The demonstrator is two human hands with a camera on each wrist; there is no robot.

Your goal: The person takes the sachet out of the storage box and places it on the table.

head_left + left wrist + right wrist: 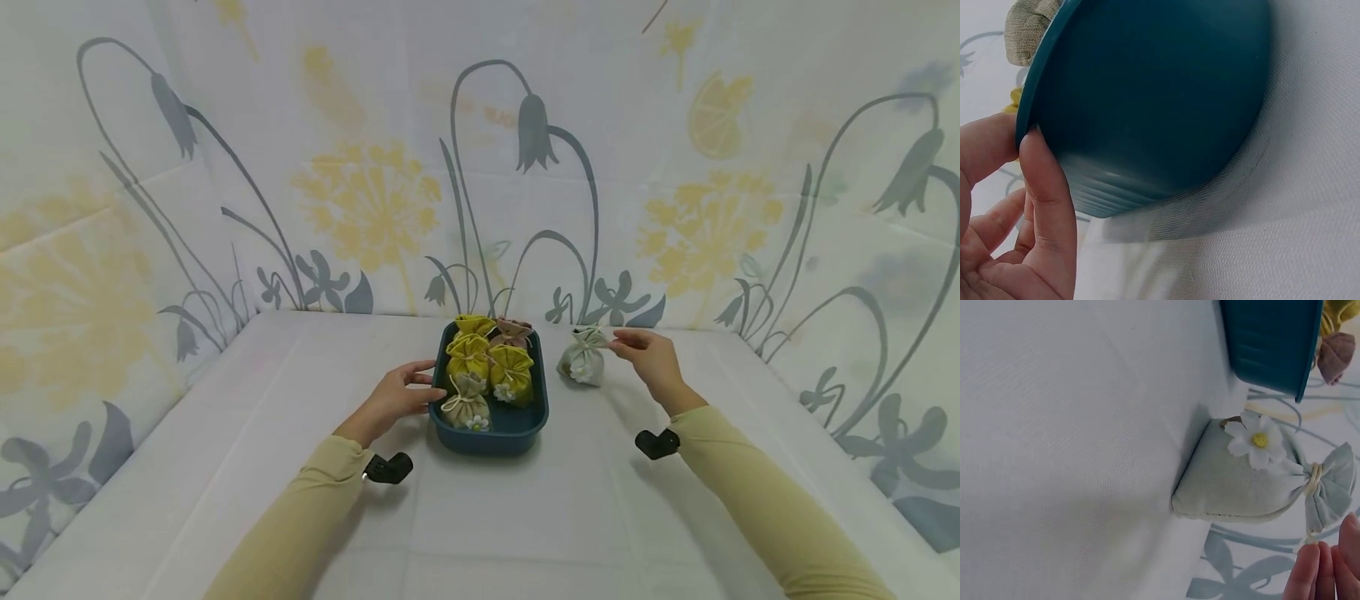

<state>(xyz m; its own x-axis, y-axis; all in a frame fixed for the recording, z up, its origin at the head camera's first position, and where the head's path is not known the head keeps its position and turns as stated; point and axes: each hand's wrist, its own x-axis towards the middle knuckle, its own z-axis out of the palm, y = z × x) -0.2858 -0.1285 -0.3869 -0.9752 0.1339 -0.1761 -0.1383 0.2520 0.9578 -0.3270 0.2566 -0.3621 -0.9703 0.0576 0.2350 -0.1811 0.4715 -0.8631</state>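
Note:
My left hand [397, 396] pinches the left rim of a blue-green plastic bin [491, 443], thumb against the outer wall [1160, 94] and index finger over the edge. Inside it stand several tied drawstring pouches: yellow ones [512, 375], a dusty pink one [512, 333] and a beige one [467, 407] with a white flower. To the right of the bin, a pale grey-green pouch [1238, 478] sits upright on the table, a white flower [1257, 440] on its front. Beside its gathered top is my right hand [651, 362], with thumb and fingertips apart; whether they touch the cloth is unclear.
A white cloth [525, 525] covers the table. Behind and at both sides hangs a white curtain [420, 83] printed with grey and yellow flowers. Each wrist carries a small black camera mount, one of them the right mount [657, 444].

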